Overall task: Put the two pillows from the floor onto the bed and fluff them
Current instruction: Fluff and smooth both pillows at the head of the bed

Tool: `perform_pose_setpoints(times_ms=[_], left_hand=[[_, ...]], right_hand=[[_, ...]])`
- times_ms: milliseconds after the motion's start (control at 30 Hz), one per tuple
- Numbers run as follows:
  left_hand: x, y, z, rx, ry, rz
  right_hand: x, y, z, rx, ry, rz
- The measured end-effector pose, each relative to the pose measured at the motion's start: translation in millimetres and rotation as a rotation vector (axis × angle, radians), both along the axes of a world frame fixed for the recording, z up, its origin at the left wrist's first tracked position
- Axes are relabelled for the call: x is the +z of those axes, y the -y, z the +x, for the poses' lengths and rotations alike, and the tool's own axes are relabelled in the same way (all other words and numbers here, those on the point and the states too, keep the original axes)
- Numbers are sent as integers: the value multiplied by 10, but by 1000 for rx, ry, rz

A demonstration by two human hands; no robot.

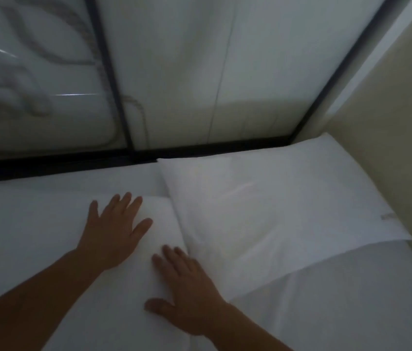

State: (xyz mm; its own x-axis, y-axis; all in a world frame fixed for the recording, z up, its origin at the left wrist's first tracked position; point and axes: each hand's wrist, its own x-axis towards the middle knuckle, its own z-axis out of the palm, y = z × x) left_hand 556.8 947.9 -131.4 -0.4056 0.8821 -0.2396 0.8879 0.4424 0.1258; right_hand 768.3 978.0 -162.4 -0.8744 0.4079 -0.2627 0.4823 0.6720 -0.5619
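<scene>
Both hands lie flat and open, fingers spread, palms down on the near pillow; neither grasps anything. The left hand presses the pillow's far left part, its fingertips close to the far edge. The right hand rests nearer the person on the pillow's right side, its fingers reaching toward the seam where this pillow meets the next one.

Just right of the right hand, and partly overlapping the near pillow's edge, lies the far pillow. It sits at an angle, its far corner close to the wall and its loose case end trailing off to the right. Both pillows are white and rest on the bed, whose white sheet spreads left of the left hand and below the right one. Beyond the fingertips a dark frame runs along the bed's far edge, with pale panels above it.

With both pillows on the bed, the lifting looks done; the step in hand seems to be patting or fluffing the near pillow. The next move likely calls for gripping its sides and plumping it, then the same for the far pillow, and squaring that one up.
</scene>
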Motion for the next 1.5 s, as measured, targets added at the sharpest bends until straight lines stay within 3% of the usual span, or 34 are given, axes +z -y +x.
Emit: perform_pose_setpoints(times_ms=[167, 300, 433, 633, 800, 900, 1133, 1267, 1333, 1400, 1500], left_hand=[[-49, 1068, -1000, 111, -31, -218], [-135, 1362, -1451, -95, 67, -305], [-383, 1329, -1784, -281, 69, -224], [-637, 1431, -1768, -330, 53, -12], [-578, 1338, -1737, -358, -40, 140], [-349, 1397, -1745, -268, -42, 208], [471, 1723, -1975, 65, 132, 218], [713, 1931, -2144, 107, 117, 359], [638, 1941, -2118, 139, 130, 374], [452, 1890, -2014, 164, 94, 312], [147, 1857, -1923, 30, 32, 297]], right_hand=[[30, 219, -637, -268, 181, -93], [93, 294, -1058, -205, 365, -11], [166, 418, -1524, -65, 447, 174], [-124, 708, -2149, -219, 573, 363], [-183, 613, -2289, -303, 467, 432], [-50, 653, -2168, -308, 390, 446], [754, 827, -2249, -347, -89, 558], [931, 912, -2419, -341, -341, 575], [853, 865, -2464, -330, -327, 540], [603, 791, -2420, -316, -162, 503], [140, 719, -2191, -385, 81, 337]])
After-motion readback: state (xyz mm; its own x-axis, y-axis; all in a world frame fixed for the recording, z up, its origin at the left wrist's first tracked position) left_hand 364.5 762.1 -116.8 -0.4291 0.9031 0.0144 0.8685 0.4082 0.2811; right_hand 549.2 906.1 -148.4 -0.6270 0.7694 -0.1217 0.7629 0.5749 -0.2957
